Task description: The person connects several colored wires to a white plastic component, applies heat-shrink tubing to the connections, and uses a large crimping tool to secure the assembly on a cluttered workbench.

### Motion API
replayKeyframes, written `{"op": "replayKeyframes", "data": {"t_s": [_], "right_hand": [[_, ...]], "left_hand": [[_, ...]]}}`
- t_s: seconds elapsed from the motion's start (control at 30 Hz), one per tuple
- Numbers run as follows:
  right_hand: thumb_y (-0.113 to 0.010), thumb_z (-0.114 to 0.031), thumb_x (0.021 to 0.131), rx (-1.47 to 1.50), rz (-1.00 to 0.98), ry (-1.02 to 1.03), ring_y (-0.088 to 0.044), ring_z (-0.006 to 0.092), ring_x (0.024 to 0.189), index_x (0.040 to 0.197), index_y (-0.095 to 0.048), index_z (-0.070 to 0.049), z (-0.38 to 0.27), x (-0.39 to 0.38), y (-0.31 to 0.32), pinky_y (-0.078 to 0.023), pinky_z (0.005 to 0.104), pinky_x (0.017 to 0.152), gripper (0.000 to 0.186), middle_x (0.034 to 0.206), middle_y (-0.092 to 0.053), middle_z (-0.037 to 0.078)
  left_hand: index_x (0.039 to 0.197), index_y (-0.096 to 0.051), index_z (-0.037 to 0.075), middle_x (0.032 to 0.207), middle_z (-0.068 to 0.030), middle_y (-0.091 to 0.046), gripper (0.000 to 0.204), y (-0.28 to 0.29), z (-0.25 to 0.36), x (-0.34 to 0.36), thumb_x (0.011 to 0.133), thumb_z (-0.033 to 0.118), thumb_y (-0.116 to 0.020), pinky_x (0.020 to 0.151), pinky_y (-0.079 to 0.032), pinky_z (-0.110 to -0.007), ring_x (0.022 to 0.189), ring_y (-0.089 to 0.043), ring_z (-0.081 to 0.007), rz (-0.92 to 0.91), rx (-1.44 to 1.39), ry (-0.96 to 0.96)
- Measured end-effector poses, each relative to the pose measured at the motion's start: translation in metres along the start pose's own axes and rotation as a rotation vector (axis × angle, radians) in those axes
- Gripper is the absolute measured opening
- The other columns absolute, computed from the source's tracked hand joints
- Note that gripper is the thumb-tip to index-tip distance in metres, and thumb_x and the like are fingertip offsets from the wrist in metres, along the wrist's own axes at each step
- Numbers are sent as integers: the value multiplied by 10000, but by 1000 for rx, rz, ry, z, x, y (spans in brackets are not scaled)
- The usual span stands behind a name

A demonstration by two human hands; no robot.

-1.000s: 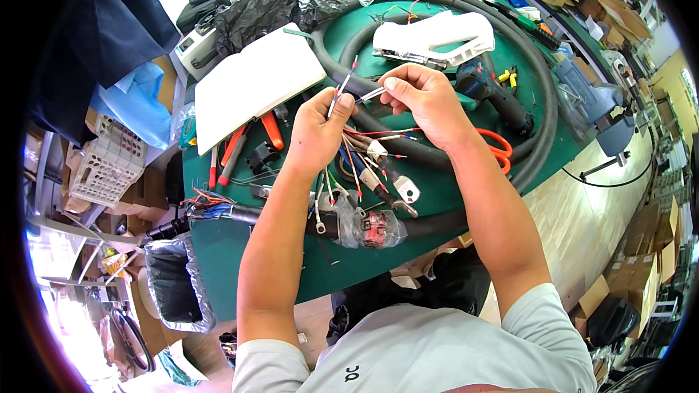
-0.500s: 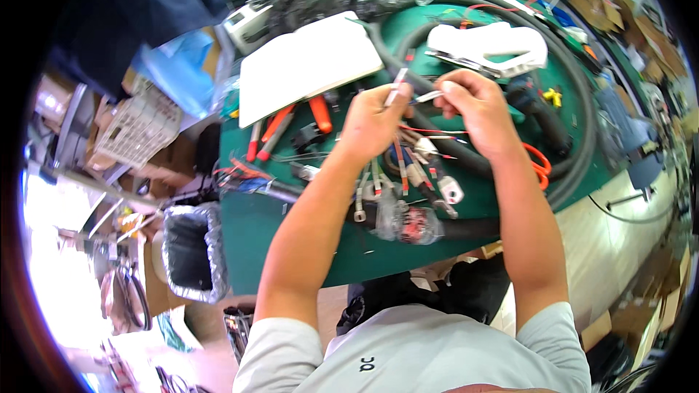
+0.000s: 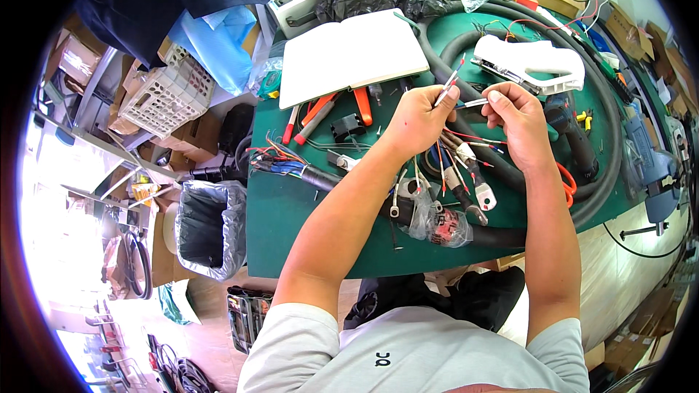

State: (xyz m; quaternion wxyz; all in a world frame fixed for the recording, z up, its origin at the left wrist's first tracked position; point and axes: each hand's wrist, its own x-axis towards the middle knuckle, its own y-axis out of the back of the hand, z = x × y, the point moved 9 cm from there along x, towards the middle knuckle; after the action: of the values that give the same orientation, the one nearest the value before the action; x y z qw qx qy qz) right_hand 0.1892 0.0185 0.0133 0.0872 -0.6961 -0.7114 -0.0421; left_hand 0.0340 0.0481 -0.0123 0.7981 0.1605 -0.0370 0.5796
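Wires (image 3: 476,102) pinched in hands (image 3: 515,113); bin (image 3: 237,218) (beside table (image 3: 291,240)) plastic-lined.

A dark printed mark (image 3: 382,359) stands on the light grey shirt (image 3: 451,342).

Bright light floods the scene, with white glare burning out detail beyond the left edge of the table (image 3: 280,244). Toward its far left corner, the notebook (image 3: 357,54) is overexposed. Left hand (image 3: 421,120) and right hand (image 3: 518,120) look crisp; fisheye curvature bends the outskirts into black corners.
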Motion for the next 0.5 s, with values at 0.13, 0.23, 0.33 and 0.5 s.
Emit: {"op": "replayKeyframes", "data": {"t_s": [0.13,0.23,0.33,0.5], "right_hand": [[-606,-180,919,-22,9,-23,-528,65,661,913,-647,-16,4,2,4,-438,217,613,169,747,-619,22],[-614,-192,919,-46,15,-25,-520,61,650,902,-643,-21,1,1,4,-431,215,603,174,735,-615,15],[-616,-191,918,-43,24,-19,-516,59,642,904,-641,-21,0,1,3,-428,209,597,172,730,-613,13],[-617,-186,918,-59,37,-19,-514,55,638,903,-639,-20,-1,0,4,-426,204,591,168,728,-612,12]], "left_hand": [[709,-574,1,569,-14,-474,463,2,3,0,974,375,-511,509,-369,-278,548,-417,-86,29,8,-30],[715,-576,1,570,-12,-472,452,2,3,0,970,370,-522,511,-368,-277,553,-416,-84,15,-20,-22],[733,-588,0,572,-13,-477,432,1,6,-1,966,359,-531,517,-371,-277,561,-421,-82,2,12,-45],[761,-612,-3,580,-15,-490,414,0,7,-2,964,350,-536,530,-380,-274,571,-431,-80,-6,-11,-50]]}}
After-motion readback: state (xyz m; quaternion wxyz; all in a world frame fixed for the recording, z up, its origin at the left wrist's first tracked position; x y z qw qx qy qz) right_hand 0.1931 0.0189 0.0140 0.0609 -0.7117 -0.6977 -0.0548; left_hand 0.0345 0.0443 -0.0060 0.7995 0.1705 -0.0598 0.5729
